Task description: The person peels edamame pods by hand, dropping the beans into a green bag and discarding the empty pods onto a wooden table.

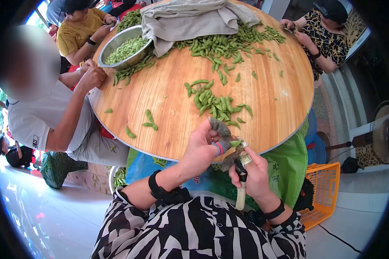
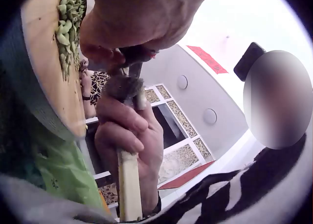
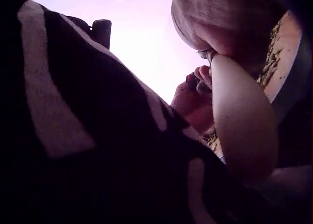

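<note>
At the near table edge my left hand (image 1: 199, 149) pinches a green soybean pod (image 1: 235, 143). Grey cloth covers (image 1: 220, 127) wrap some of its fingers. Just to the right, my right hand (image 1: 255, 175) grips a tool with a long pale handle (image 1: 241, 196), bound in black higher up. Its working end meets the pod between both hands and is mostly hidden by fingers. Curled fingers (image 2: 120, 128) hold the handle in the left wrist view; the handle's rounded butt (image 3: 247, 131) fills much of the right wrist view. Beyond my hands lies a small heap of pods (image 1: 216, 103).
A large pile of pods (image 1: 224, 45) lies at the back, partly under a grey cloth (image 1: 190, 21). A steel colander (image 1: 108, 55) of shelled beans stands at left. Other people sit around the round table (image 1: 160, 108). An orange crate (image 1: 328, 190) stands at right.
</note>
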A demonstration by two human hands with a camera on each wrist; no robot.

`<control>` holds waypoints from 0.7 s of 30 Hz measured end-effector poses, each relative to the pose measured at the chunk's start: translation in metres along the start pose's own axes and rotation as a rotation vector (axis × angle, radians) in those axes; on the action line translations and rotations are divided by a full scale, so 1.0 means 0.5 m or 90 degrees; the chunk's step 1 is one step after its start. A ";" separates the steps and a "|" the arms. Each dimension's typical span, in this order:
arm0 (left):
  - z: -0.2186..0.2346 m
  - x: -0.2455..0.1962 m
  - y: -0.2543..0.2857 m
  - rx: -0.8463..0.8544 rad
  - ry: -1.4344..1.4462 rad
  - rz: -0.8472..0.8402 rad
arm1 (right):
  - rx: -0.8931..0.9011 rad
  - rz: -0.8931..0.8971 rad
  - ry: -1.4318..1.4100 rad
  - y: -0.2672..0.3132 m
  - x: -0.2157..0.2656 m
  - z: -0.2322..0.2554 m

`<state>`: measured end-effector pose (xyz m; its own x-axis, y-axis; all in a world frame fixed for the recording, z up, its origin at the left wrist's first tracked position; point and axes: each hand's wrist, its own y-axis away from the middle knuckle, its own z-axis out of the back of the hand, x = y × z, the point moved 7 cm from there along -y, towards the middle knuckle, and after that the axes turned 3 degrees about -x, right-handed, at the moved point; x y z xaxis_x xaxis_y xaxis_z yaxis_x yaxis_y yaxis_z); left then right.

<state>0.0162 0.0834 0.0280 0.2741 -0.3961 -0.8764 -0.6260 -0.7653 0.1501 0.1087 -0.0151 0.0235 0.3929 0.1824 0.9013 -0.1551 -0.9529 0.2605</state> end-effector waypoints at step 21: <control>-0.004 0.043 0.002 0.050 0.285 0.162 | 0.039 0.037 -0.038 0.000 0.027 0.004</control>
<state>0.0230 0.0729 0.0101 0.3805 -0.7565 -0.5320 -0.7615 -0.5827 0.2839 0.1160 -0.0131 0.0351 0.4390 0.1125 0.8914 -0.1246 -0.9749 0.1844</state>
